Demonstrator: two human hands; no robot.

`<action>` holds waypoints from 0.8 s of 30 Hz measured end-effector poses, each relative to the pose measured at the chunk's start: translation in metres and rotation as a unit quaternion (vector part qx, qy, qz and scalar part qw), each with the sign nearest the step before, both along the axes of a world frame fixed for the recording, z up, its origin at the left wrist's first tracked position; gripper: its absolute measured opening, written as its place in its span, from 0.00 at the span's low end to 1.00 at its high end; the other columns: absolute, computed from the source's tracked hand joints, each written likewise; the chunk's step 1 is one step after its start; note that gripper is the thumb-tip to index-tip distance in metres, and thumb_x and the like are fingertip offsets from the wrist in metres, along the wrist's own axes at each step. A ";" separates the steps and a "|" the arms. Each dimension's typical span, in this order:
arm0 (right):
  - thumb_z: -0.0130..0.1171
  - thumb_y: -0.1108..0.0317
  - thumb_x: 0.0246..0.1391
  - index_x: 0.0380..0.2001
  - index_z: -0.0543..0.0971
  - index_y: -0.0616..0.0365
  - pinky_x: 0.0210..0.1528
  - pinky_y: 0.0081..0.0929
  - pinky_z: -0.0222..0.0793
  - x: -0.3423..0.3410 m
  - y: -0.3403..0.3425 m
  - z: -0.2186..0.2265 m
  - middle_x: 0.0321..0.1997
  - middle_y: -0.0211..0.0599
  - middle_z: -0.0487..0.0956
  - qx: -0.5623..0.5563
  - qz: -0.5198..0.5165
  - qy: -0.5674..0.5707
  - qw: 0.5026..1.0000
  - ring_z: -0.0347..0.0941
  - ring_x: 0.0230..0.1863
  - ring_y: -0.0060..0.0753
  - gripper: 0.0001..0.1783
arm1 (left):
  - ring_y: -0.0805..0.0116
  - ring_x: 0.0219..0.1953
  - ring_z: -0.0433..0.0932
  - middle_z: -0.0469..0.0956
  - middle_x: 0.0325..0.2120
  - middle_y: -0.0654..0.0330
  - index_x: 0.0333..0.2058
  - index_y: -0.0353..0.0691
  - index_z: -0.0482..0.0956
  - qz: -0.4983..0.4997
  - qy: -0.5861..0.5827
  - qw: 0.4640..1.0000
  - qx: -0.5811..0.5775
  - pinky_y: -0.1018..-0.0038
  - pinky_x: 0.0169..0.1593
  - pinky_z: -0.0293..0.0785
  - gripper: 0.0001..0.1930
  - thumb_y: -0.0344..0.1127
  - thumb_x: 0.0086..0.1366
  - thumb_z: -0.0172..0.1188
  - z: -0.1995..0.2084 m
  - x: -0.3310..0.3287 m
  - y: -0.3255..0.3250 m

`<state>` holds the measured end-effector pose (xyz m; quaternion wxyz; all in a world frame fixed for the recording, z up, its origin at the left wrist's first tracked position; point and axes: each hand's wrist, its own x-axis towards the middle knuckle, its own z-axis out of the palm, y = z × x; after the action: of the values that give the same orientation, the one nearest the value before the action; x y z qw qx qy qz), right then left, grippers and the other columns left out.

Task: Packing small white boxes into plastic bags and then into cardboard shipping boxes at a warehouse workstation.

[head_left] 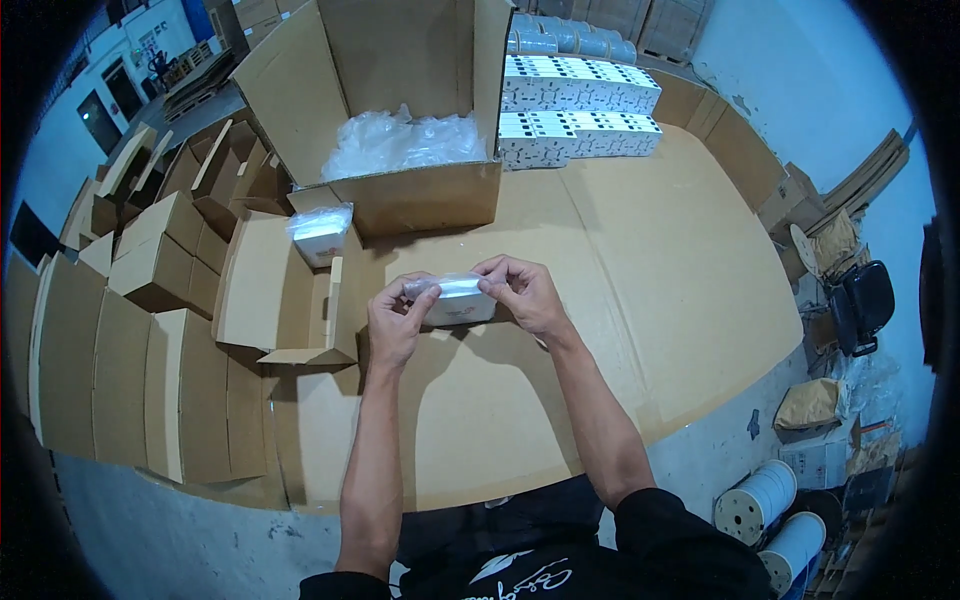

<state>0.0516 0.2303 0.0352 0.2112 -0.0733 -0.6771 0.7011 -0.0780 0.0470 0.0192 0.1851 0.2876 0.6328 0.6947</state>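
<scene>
Between my two hands is a small white box [461,309] with clear plastic wrap along its top edge. My left hand [398,312] pinches the wrap at the box's left end, thumb against fingers. At the right end, my right hand [527,296] grips the wrap and box top the same way. Just to the left stands an open cardboard carton [264,300], and a wrapped white box [320,240] sits at its far end. Behind it, a large open carton [425,200] holds a heap of clear plastic bags [403,143].
Stacked white printed boxes [580,137] stand at the table's far side, with blue-wrapped rolls [568,38] behind them. Several open cartons [165,250] crowd the left. Cardboard covers the table [690,300]. A black chair [862,305] and cable spools [757,500] are on the right.
</scene>
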 end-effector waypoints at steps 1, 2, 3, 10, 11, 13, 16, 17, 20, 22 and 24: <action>0.65 0.73 0.62 0.28 0.81 0.63 0.54 0.30 0.72 -0.001 0.000 -0.002 0.46 0.42 0.83 0.000 0.000 0.000 1.000 0.76 0.48 0.27 0.08 | 0.80 0.35 0.76 0.84 0.38 0.64 0.39 0.36 0.84 0.010 -0.009 1.000 0.020 0.80 0.38 0.73 0.07 0.32 0.66 0.70 -0.002 0.001 0.002; 0.65 0.73 0.62 0.27 0.78 0.61 0.54 0.30 0.72 -0.002 -0.001 -0.005 0.47 0.43 0.83 -0.010 -0.003 0.022 1.000 0.76 0.48 0.26 0.09 | 0.80 0.36 0.76 0.84 0.38 0.63 0.37 0.36 0.83 0.020 -0.019 0.999 0.040 0.80 0.39 0.72 0.07 0.32 0.66 0.70 -0.004 0.003 0.003; 0.65 0.74 0.61 0.26 0.75 0.60 0.55 0.30 0.72 -0.003 -0.001 -0.008 0.47 0.45 0.82 -0.019 -0.005 0.044 0.999 0.76 0.48 0.26 0.11 | 0.80 0.36 0.76 0.84 0.38 0.63 0.37 0.36 0.83 0.019 -0.019 0.999 0.040 0.80 0.39 0.72 0.07 0.32 0.66 0.70 -0.005 0.004 0.005; 0.66 0.75 0.60 0.37 0.72 0.59 0.57 0.32 0.72 -0.007 -0.011 -0.004 0.54 0.47 0.79 -0.058 0.000 0.064 0.996 0.74 0.54 0.29 0.10 | 0.79 0.39 0.75 0.82 0.39 0.62 0.37 0.41 0.74 0.034 -0.123 0.988 0.083 0.79 0.45 0.72 0.12 0.31 0.64 0.72 -0.009 0.008 0.011; 0.65 0.76 0.58 0.45 0.73 0.60 0.59 0.33 0.72 -0.006 -0.015 0.002 0.58 0.47 0.77 -0.080 -0.015 0.073 0.994 0.74 0.55 0.30 0.14 | 0.78 0.40 0.76 0.81 0.38 0.62 0.40 0.41 0.74 0.035 -0.130 0.988 0.078 0.78 0.46 0.73 0.13 0.30 0.64 0.72 -0.011 0.007 0.010; 0.65 0.78 0.57 0.53 0.73 0.61 0.61 0.34 0.71 -0.001 -0.013 0.008 0.61 0.48 0.74 -0.099 -0.038 0.080 0.991 0.73 0.57 0.32 0.21 | 0.77 0.42 0.76 0.80 0.39 0.62 0.43 0.41 0.72 0.030 -0.146 0.983 0.106 0.78 0.47 0.74 0.16 0.29 0.64 0.71 -0.011 0.009 0.014; 0.65 0.77 0.56 0.60 0.76 0.62 0.62 0.37 0.72 0.007 0.004 0.007 0.67 0.45 0.70 -0.141 0.013 0.133 0.981 0.73 0.60 0.36 0.27 | 0.74 0.45 0.77 0.77 0.42 0.61 0.49 0.40 0.69 0.026 -0.152 0.977 0.149 0.76 0.50 0.74 0.21 0.28 0.63 0.71 -0.011 0.011 0.019; 0.66 0.76 0.55 0.58 0.79 0.61 0.61 0.36 0.72 0.010 0.012 0.004 0.68 0.43 0.71 -0.078 0.045 0.132 0.987 0.73 0.60 0.37 0.25 | 0.73 0.47 0.77 0.76 0.44 0.60 0.51 0.40 0.67 0.026 -0.141 0.976 0.162 0.75 0.52 0.75 0.23 0.27 0.63 0.70 -0.011 0.012 0.021; 0.66 0.74 0.55 0.52 0.85 0.59 0.61 0.34 0.71 0.015 0.011 0.011 0.67 0.41 0.73 0.026 0.083 0.061 0.994 0.73 0.59 0.36 0.19 | 0.72 0.49 0.75 0.74 0.48 0.58 0.54 0.39 0.66 0.029 -0.134 0.979 0.148 0.75 0.53 0.74 0.25 0.25 0.62 0.70 -0.009 0.010 0.017; 0.66 0.74 0.55 0.47 0.87 0.59 0.61 0.32 0.71 0.016 0.003 0.020 0.66 0.41 0.75 0.068 0.086 -0.007 0.994 0.74 0.58 0.35 0.15 | 0.72 0.51 0.74 0.73 0.48 0.58 0.54 0.40 0.66 0.040 -0.114 0.983 0.137 0.74 0.53 0.74 0.26 0.25 0.62 0.70 -0.010 0.009 0.015; 0.66 0.74 0.56 0.50 0.86 0.58 0.57 0.28 0.72 0.014 -0.005 0.023 0.58 0.40 0.82 0.044 0.033 -0.076 0.996 0.76 0.54 0.30 0.17 | 0.71 0.52 0.73 0.73 0.48 0.58 0.55 0.40 0.66 0.050 -0.094 0.986 0.127 0.74 0.53 0.73 0.27 0.25 0.61 0.70 -0.008 0.009 0.015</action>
<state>0.0659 0.2253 0.0580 0.1388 -0.0949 -0.7235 0.6695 -0.0693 0.0617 0.0115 0.1708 0.2107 0.5330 0.8015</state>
